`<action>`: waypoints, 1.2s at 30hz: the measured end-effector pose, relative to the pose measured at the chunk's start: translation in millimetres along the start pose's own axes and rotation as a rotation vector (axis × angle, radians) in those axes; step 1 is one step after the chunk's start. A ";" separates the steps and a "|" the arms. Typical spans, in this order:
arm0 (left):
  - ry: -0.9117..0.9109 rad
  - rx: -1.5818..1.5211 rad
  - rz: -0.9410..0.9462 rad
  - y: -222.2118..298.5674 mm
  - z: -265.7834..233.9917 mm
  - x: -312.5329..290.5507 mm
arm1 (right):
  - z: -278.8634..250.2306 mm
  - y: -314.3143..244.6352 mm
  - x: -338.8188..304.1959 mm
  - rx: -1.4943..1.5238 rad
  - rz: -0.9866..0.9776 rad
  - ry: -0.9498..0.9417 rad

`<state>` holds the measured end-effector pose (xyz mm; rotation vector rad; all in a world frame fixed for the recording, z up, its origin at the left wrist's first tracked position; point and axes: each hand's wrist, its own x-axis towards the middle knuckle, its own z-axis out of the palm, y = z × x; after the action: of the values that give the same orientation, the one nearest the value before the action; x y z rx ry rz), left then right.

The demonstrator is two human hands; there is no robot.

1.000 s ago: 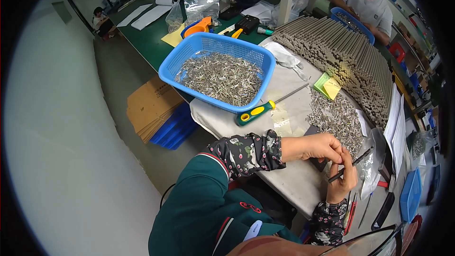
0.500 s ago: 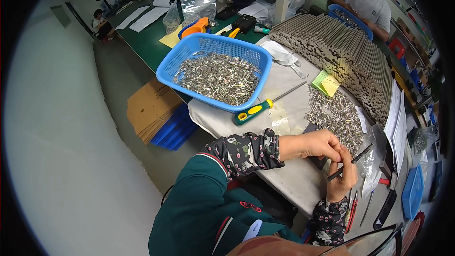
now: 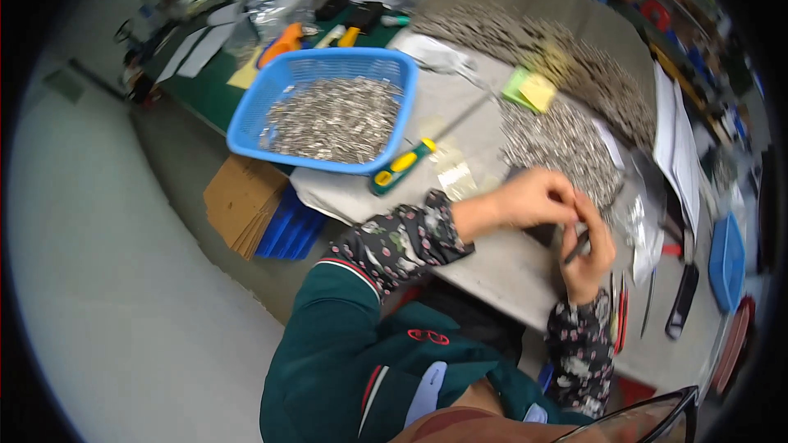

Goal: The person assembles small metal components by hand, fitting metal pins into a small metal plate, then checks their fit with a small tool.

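Observation:
My left hand (image 3: 535, 199) is closed in a pinch at the front of the table, its fingertips against those of my right hand; whatever it holds is too small to make out. Held in my right hand (image 3: 593, 248) is a dark drill bit (image 3: 578, 248), its shank end showing below the fingers while the rest is hidden or blurred. Just beyond both hands lies a loose heap of small silver metal pins (image 3: 561, 148). A blue plastic basket (image 3: 246, 133) full of similar pins stands to the left, beside a screwdriver (image 3: 402, 166) with a green and yellow handle.
Long grey rods (image 3: 525, 20) are stacked at the back, near sticky notes (image 3: 529, 90). A white glove (image 3: 443, 56) lies behind the screwdriver. Red-handled pliers (image 3: 621, 320), a black-handled knife (image 3: 683, 302) and a blue tray (image 3: 727, 262) sit to the right. Cardboard sheets (image 3: 238, 205) lean below the table's left edge.
The view has shifted and blurred, so the table things appear further left and higher. Both hands stay together, and the drill bit in my right hand now shows less of its length.

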<state>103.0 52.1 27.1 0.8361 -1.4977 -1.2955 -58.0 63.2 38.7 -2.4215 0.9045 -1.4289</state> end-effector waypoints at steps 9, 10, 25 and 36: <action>0.120 0.361 0.256 -23.5 50.4 49.9 | -46.0 67.3 -16.8 0.358 0.398 0.036; 0.096 0.355 0.263 -25.7 56.3 51.4 | -47.0 72.1 -22.7 0.417 0.458 0.051; 0.083 0.401 0.284 -29.9 86.5 53.3 | -71.5 82.2 -35.7 0.602 0.571 0.001; 0.089 0.442 0.272 -29.3 86.5 53.9 | -70.2 85.7 -37.3 0.579 0.553 -0.012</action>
<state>1.8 24.4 11.7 0.9140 -1.7845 -0.7287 -165.2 26.7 9.6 -1.5983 0.9011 -1.2357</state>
